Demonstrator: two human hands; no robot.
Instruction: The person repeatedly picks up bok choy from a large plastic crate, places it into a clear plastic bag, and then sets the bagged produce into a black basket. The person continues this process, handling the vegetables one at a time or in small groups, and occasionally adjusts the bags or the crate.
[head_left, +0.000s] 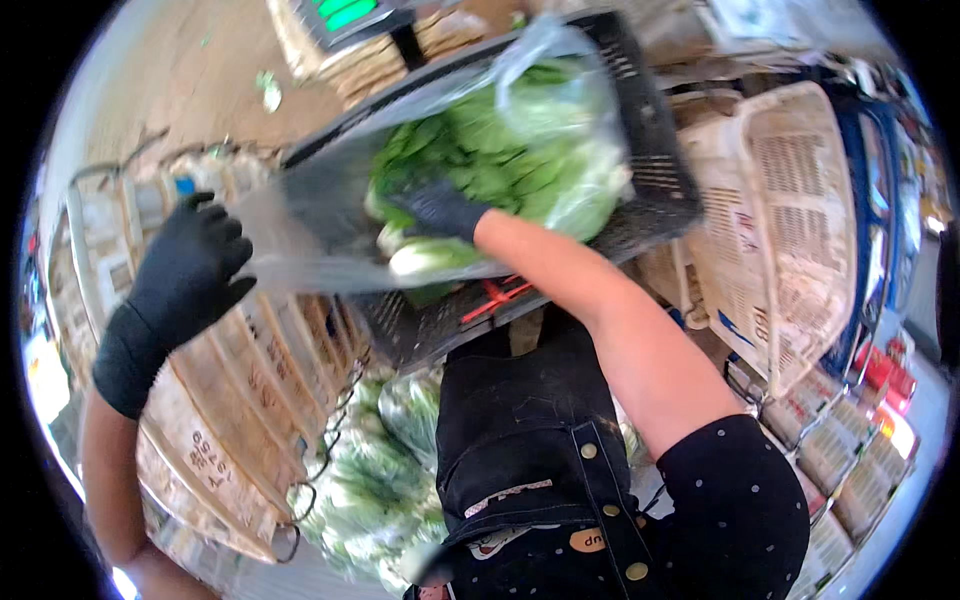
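Note:
A clear plastic bag (315, 217) lies on its side in a black plastic crate (660, 165), its mouth drawn out past the crate's left end. Leafy greens with pale stalks (555, 180) fill its right part. My left hand (187, 262), in a black glove, has its fingers curled at the stretched edge of the film, thumb apart below. Inside the bag, my gloved right hand (442, 210) presses among the leaves at the near left of the heap. Blur and leaves hide its fingertips. A red strap (495, 298) crosses the crate's near side.
Stacked pale plastic crates (217, 420) stand on the left, and another pale crate (795, 195) on the right. Bagged greens (375, 472) lie below, near my body. Beyond the black crate is a scale with a lit green display (345, 10).

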